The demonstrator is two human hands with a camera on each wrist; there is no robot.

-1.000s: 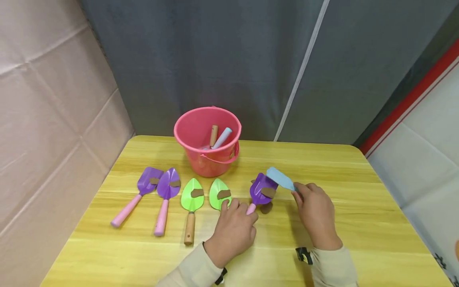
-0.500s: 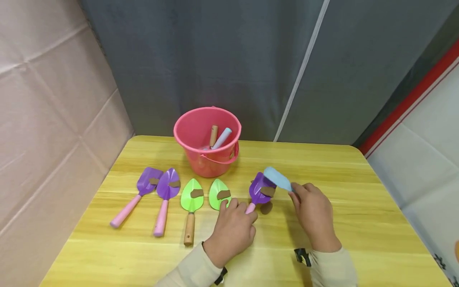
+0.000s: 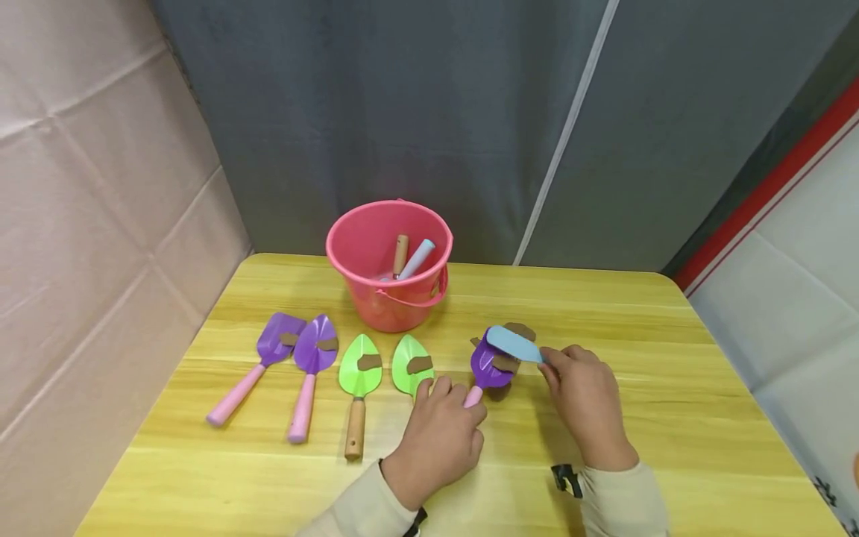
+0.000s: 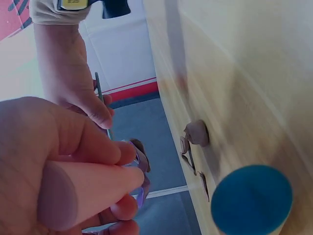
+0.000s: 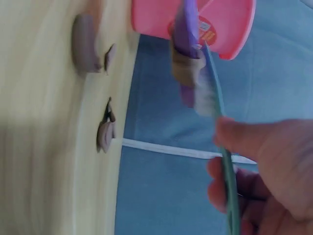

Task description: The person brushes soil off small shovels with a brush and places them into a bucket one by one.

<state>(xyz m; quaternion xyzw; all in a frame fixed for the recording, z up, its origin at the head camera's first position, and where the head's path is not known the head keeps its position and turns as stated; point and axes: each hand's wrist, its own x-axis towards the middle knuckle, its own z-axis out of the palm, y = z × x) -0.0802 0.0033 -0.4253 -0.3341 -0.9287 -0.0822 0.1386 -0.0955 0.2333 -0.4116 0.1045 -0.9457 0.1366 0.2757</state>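
My left hand (image 3: 439, 440) grips the pink handle (image 4: 98, 188) of a purple hand shovel (image 3: 480, 365), its blade raised off the table. A brown patch (image 5: 186, 68) clings to that blade. In my right hand (image 3: 584, 403) is a light-blue brush (image 3: 511, 344), pinched by its handle between thumb and fingers. Pale bristles (image 5: 204, 93) face the shovel in the right wrist view, right at the blade and the brown patch. From above, the brush head overlaps the upper blade. Brown pieces (image 3: 520, 330) lie on the table beneath.
A pink bucket (image 3: 392, 302) holding several tools stands at the table's back. Left of my hands lie two purple shovels (image 3: 274, 339) and two green trowels (image 3: 360, 384), each with a brown patch. A grey curtain (image 3: 403, 112) hangs behind.
The brush has moved left and down across the shovel blade, uncovering a brown piece on the table behind. The shovel has shifted slightly right in my left hand.
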